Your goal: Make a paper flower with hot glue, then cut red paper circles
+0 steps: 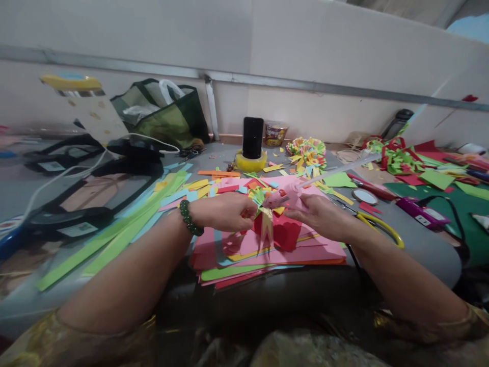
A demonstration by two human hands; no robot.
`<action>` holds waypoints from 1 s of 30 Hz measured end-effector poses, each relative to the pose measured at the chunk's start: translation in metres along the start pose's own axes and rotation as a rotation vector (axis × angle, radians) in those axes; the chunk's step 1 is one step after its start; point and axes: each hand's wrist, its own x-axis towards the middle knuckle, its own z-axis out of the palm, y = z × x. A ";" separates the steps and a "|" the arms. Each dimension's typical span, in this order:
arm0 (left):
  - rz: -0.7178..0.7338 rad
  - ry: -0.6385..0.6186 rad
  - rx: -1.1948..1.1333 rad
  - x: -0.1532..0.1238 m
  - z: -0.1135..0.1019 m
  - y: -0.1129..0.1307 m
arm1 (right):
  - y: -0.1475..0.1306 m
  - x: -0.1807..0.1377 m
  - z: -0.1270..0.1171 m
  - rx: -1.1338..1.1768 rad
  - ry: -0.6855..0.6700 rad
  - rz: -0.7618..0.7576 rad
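– What is at the back, in the middle of the frame?
– A black phone (252,136) stands in a yellow tape roll (250,162). A paper cup (275,134) is just beside it.
– And at the upper left?
– A green bag (168,120). Long green paper strips (114,234) lie at the left.

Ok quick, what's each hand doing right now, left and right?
Left hand: closed, pinching the multicoloured paper piece.
Right hand: closed around the pink glue gun, its tip at the paper.

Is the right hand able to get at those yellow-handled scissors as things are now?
Probably yes, but not at once: the scissors lie uncovered just beside the right hand, with nothing between them. That hand is gripping a pink glue gun, which it would have to put down first.
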 end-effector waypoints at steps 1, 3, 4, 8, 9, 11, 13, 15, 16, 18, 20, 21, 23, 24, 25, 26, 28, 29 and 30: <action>0.000 -0.002 -0.001 0.000 0.000 0.000 | -0.001 0.000 -0.001 -0.016 0.021 0.012; -0.003 -0.002 -0.002 0.000 0.001 0.000 | -0.001 0.001 -0.001 -0.040 0.052 0.018; -0.003 -0.001 -0.002 0.000 0.001 0.000 | -0.001 0.001 -0.001 -0.042 0.047 0.015; 0.015 0.009 -0.004 -0.001 0.001 0.000 | 0.002 0.002 0.001 -0.025 0.005 0.002; 0.016 0.010 -0.006 -0.001 0.001 0.000 | 0.002 0.002 0.001 -0.023 0.014 -0.003; 0.010 0.006 -0.007 -0.001 0.001 0.000 | 0.003 0.002 0.002 -0.021 0.032 -0.018; 0.004 0.002 -0.013 -0.001 0.001 0.001 | 0.003 0.001 0.002 -0.008 0.018 -0.027; 0.003 0.008 -0.023 -0.001 0.001 0.001 | 0.002 0.000 0.001 0.004 -0.011 -0.027; 0.008 0.013 -0.029 -0.002 0.001 0.001 | 0.002 -0.001 0.000 0.007 -0.012 -0.024; 0.017 0.023 -0.033 -0.002 0.001 0.001 | 0.001 -0.002 -0.001 0.011 0.002 -0.012; 0.022 0.027 -0.036 -0.002 0.001 0.000 | 0.001 -0.002 -0.001 0.035 0.009 -0.011; 0.023 0.029 -0.042 -0.002 0.001 0.000 | 0.002 -0.002 -0.001 0.052 0.001 -0.021; 0.024 0.032 -0.054 -0.002 0.001 0.000 | 0.002 -0.003 0.000 0.082 -0.010 -0.042; 0.025 0.033 -0.055 -0.002 0.001 0.000 | 0.002 -0.003 0.000 0.088 -0.005 -0.044; 0.026 0.033 -0.050 -0.002 0.001 0.000 | 0.002 -0.002 0.001 0.091 0.001 -0.040; 0.025 0.031 -0.041 -0.002 0.001 0.000 | 0.002 -0.002 0.001 0.094 0.004 -0.034; 0.015 0.021 -0.023 -0.002 0.001 0.000 | 0.001 -0.002 0.000 0.110 -0.021 -0.032; 0.012 0.014 -0.019 -0.003 0.000 0.000 | 0.001 -0.003 -0.001 0.122 -0.037 -0.042; 0.010 0.007 -0.017 -0.003 0.000 0.000 | 0.002 -0.004 -0.002 0.135 -0.035 -0.056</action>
